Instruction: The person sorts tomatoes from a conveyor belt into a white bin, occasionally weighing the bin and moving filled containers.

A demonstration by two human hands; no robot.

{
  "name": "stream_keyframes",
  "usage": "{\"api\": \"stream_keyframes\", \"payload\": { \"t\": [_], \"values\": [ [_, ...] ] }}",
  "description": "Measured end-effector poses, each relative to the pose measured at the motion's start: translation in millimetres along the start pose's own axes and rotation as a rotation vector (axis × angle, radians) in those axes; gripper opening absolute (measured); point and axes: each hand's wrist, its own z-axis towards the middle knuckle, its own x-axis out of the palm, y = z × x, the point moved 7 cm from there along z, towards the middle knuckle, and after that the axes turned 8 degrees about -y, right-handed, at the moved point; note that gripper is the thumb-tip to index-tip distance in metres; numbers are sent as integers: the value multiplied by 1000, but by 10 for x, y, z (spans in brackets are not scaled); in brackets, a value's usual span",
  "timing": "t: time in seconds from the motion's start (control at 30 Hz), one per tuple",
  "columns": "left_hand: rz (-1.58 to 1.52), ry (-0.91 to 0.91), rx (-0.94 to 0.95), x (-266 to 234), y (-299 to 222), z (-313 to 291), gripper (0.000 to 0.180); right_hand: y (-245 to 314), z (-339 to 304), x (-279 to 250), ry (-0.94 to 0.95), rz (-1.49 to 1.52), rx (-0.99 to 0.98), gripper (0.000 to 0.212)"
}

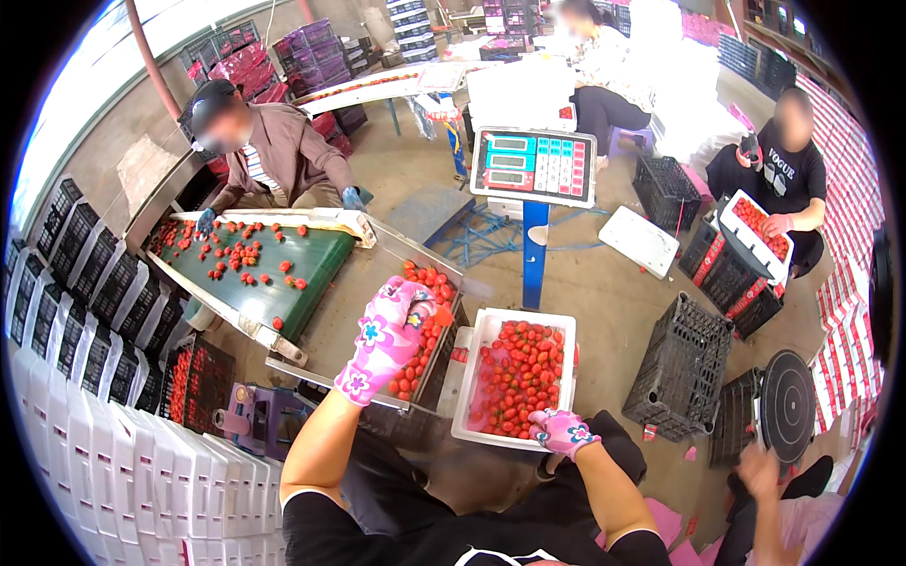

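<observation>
Both of my hands wear pink gloves with flower patterns. My left hand [392,330] is above the metal chute's end, its fingers curled beside an orange-red cherry tomato [441,314]. More cherry tomatoes [408,379] are heaped under and around it. In front of me, a white foam box [467,415] stands on the scale, largely filled with red cherry tomatoes [519,373] over a pink lining. My right hand [563,432] is at the box's near right corner, fingers bent in over the tomatoes; its fingertips are partly hidden.
The scale's display [533,167] rises on a blue post behind the box. At left, a co-worker reaches over a green conveyor belt [274,255] with scattered tomatoes. White foam boxes [123,462] are stacked near left. Black crates [679,363] stand at right, where another person handles a filled box [755,226].
</observation>
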Motion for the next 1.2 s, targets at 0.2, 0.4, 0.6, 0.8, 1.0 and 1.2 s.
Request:
{"api": "stream_keyframes", "payload": {
  "t": [0.2, 0.4, 0.6, 0.8, 1.0, 1.2],
  "values": [
    [131, 1, 34, -99, 18, 26, 10, 62, 5, -26, 2, 0, -26, 39],
    [150, -16, 51, -96, 21, 25, 9, 21, 5, -17, 5, 8, -18, 39],
    [133, 18, -9, -47, 47, -37, 10, 23, -29, -12, 24, 13, 7, 38],
    [32, 121, 20, 173, 336, -208, 5, 14, -6, 38, 32, 11, 5, 37],
    [70, 165, -84, 196, 631, -311, 9, 54, -17, 6, 31, 21, 7, 22],
    [106, 130, -157, 219, 949, -328, 8, 215, 34, -75, 79, 13, 38, 24]
  ]
}}
